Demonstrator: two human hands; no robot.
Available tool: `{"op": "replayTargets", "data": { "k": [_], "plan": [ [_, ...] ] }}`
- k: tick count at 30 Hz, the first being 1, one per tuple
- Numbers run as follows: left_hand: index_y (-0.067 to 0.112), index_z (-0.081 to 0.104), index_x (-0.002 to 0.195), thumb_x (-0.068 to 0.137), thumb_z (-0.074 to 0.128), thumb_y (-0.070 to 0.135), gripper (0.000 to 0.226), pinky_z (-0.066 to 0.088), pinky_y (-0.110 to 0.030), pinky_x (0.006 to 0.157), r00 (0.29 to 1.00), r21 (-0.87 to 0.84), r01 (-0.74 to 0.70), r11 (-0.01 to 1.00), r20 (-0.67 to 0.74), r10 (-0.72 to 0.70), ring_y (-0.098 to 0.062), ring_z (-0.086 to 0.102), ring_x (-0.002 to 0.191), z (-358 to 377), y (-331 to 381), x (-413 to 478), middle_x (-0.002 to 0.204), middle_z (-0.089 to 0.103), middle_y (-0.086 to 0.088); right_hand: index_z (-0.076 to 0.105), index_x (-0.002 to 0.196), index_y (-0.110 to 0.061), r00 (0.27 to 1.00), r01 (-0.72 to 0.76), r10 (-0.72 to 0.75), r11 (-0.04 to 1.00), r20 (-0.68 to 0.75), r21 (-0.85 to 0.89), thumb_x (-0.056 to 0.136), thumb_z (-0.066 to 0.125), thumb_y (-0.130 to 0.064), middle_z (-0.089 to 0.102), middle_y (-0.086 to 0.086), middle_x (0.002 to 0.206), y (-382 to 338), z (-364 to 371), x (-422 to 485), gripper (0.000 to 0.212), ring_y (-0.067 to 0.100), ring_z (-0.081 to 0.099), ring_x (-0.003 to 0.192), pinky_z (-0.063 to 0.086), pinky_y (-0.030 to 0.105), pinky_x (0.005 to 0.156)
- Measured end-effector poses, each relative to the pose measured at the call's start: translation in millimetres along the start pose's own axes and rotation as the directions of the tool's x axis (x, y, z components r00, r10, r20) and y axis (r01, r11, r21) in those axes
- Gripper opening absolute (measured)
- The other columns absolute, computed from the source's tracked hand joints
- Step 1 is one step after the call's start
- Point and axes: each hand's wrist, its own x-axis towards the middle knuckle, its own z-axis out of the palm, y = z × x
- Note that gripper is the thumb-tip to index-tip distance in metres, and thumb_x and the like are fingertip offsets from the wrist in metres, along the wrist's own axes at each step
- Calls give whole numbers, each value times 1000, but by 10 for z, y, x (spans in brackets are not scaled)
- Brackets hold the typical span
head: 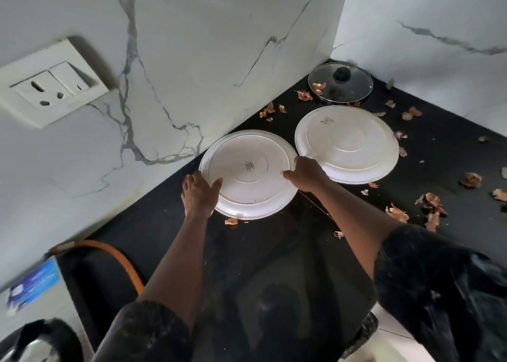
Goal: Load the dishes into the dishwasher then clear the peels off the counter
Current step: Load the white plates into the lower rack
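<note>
Two white plates lie upside down on the black counter (274, 238). The nearer plate (248, 173) sits by the marble wall. My left hand (199, 194) grips its left rim, thumb on top. My right hand (306, 173) grips its right rim, thumb on the plate's underside. The second plate (347, 143) lies just to the right, partly under the right hand's edge. Brown onion peels (430, 205) are scattered over the counter around and behind the plates.
A small black pan with a glass lid (340, 87) stands in the back corner with peels beside it. A wall socket (52, 83) is at the left. An orange hose (123, 260) runs along the counter's left end. Marble walls close the back and right.
</note>
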Motion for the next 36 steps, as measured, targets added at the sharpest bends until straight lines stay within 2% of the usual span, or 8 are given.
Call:
{"op": "replayTargets", "data": {
  "k": [6,9,15,20,25,30,34,36],
  "plan": [
    [7,46,142,95,54,56,69,22,-52,112,998,198,18,980,-66,-5,-35,37,138,-30,187,233,145,51,-16,55,130,-3,994,-103,105,993,-39,61,95,64,-42,65,16,120,-47,65,280,53,32,62,111,50,40,91],
    [4,46,141,94,56,57,71,23,-51,112,996,215,65,974,-70,-51,-34,36,139,-35,291,298,146,49,-16,56,130,-3,980,-164,185,959,-74,232,93,67,-36,63,15,124,-18,100,343,51,33,60,113,52,43,94],
    [5,46,141,87,67,59,79,23,-53,111,986,216,159,963,12,-165,-36,32,140,-39,362,409,150,41,-19,64,119,-2,944,-226,323,779,-65,584,90,65,-21,66,14,110,85,63,405,34,29,61,95,54,40,83],
    [9,50,137,80,72,63,81,23,-55,110,973,126,218,968,45,-225,-38,33,138,-61,281,441,147,42,-20,61,119,-5,923,-267,383,600,22,754,93,67,-19,63,10,107,155,23,392,31,26,59,93,54,43,92],
    [11,57,128,74,76,65,79,24,-55,109,978,-12,205,979,33,-205,-39,39,135,-144,275,404,142,46,-19,69,92,-9,952,-186,304,643,-24,743,87,68,-12,64,5,95,215,38,320,7,28,60,94,50,36,80],
    [12,63,118,65,79,67,79,40,-56,106,992,-168,124,978,32,-121,-39,44,123,-120,267,312,131,48,-19,60,133,-9,954,-130,282,700,-104,702,90,69,-18,62,5,123,293,-26,214,45,27,61,109,54,41,93],
    [17,68,103,49,72,80,83,47,-60,96,996,-217,90,972,23,-87,-39,50,113,-19,329,242,119,54,-14,64,120,-5,952,-115,247,836,-182,536,87,69,-36,55,15,128,480,-80,154,46,30,60,106,49,33,74],
    [15,68,111,51,75,75,85,51,-57,93,997,-240,60,969,51,-50,-36,52,112,21,455,159,122,52,-14,62,121,-1,947,-119,247,865,-207,487,84,74,-42,55,17,126,592,-132,78,57,31,59,107,52,40,82]
  ]
}}
